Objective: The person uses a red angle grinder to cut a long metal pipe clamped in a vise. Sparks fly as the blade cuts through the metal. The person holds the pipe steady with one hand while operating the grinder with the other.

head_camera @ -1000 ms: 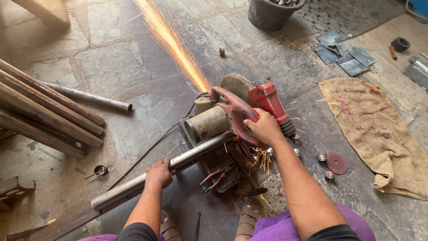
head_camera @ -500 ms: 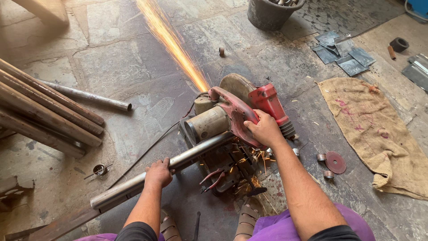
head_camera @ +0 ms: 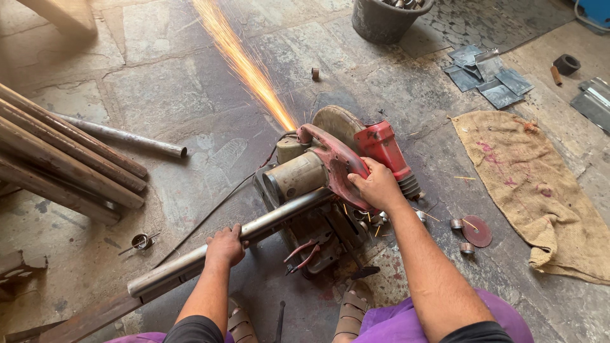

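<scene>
Nearest the camera, purple-clad knees and brown strapped sandals (head_camera: 348,312) sat on the stone floor (head_camera: 190,133). Left hand (head_camera: 225,246) was wrapped w/ fingers curled around a long grey steel pipe (head_camera: 190,263), pressing it down approx mid-length; pipe ran diagonally from lower left up into the base of the red and beige chop saw (head_camera: 330,171). Right hand (head_camera: 379,186) was closed around the saw's red handle, thumb over the top, saw head tilted down onto the pipe. Small red-handled pliers (head_camera: 304,253) lay under the pipe by the saw base. Right of the arm: a red cutting disc (head_camera: 476,230) w/ small metal rings beside it, then a stained burlap sack (head_camera: 534,184). Left side: a stack of rusty brown pipes (head_camera: 57,165) and one loose grey tube (head_camera: 121,136). Orange sparks (head_camera: 244,63) shot from the blade up-left. Furthest back: dark grey bucket (head_camera: 384,19), flat grey metal plates (head_camera: 486,76).
</scene>
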